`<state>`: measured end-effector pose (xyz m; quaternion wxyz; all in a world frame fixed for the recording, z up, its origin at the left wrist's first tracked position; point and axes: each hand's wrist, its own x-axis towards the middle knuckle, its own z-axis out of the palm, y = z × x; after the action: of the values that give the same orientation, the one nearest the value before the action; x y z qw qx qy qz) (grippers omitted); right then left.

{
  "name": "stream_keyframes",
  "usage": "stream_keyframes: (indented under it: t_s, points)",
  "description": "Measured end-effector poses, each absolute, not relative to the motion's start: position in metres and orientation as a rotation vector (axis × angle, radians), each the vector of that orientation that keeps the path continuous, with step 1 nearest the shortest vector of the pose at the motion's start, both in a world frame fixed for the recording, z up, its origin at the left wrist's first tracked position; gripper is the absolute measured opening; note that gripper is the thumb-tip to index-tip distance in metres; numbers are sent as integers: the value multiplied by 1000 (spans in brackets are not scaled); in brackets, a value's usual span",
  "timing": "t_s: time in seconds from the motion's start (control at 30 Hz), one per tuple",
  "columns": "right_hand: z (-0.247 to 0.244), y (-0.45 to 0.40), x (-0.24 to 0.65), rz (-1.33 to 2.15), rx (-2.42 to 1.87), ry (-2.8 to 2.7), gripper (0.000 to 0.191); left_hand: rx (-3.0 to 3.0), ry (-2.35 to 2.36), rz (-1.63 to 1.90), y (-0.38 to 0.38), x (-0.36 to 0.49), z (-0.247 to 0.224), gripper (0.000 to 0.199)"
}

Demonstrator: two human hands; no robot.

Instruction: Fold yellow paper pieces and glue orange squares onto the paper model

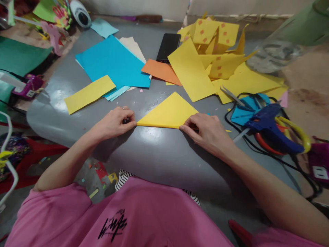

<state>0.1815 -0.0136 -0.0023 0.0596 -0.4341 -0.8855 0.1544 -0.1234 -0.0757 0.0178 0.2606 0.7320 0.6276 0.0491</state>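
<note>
on the grey table (154, 151), left hand (115, 120) and right hand (207, 132) pinch the yellow paper triangle (169, 111) by its folded edge's ends; likely mid-fold, it next wants an even crease.

1. Shows large black script (112, 224) on the front of the pink shirt (159, 209); slants like handwriting, with a thin stroke running beneath, and cannot be read for certain.
2. Carries smaller black letters (120, 211) just above that script, on the same shirt; too small to make out.
3. Bears a white label (320, 172) on the purple object (317, 154) at the right edge; too blurred to read.
4. Bears another white label (30, 93) on the purple object at far left (36, 81); equally illegible.
</note>
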Motion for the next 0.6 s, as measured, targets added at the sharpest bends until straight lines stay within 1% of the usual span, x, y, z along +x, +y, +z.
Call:
stream_keyframes:
  t_s: [0.27,0.47,0.53,0.6]
  points:
    - [-3,-14,181,483,-1338,-2665,24,2131,1734,-52,-73,-116,16,18]
    - [-1,-14,179,426,-1399,-2673,25,2133,1778,-108,-75,-117,13,20]
    - [1,-14,179,423,-1419,-2683,26,2184,1802,-72,-76,-116,12,25]
    - [2,-13,179,432,-1419,-2687,26,2320,1750,-74,-76,-113,13,40]
